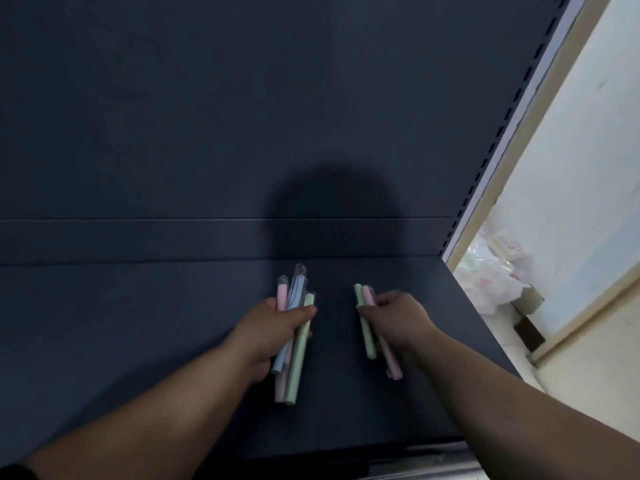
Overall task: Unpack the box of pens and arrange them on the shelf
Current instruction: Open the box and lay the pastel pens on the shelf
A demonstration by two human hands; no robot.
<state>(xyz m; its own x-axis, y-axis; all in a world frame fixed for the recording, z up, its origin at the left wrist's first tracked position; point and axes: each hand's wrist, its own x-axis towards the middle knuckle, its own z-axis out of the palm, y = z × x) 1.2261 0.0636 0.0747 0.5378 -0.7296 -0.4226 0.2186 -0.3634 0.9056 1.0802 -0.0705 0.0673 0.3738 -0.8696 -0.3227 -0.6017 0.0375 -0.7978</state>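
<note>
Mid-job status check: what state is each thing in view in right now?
left grip, curled round the left pens.
left pens, three, pink, blue, green, bunched in clear sleeves.
right grip, curled round the right pens.
right pens, two, green and pink, side by side.
shelf, dark, shadowed.
plastic bags, heaped on the floor beside the shelf.

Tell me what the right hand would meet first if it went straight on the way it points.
Likely the dark back panel of the shelf; nothing shows between it and the right hand, though depth is unclear.
</note>
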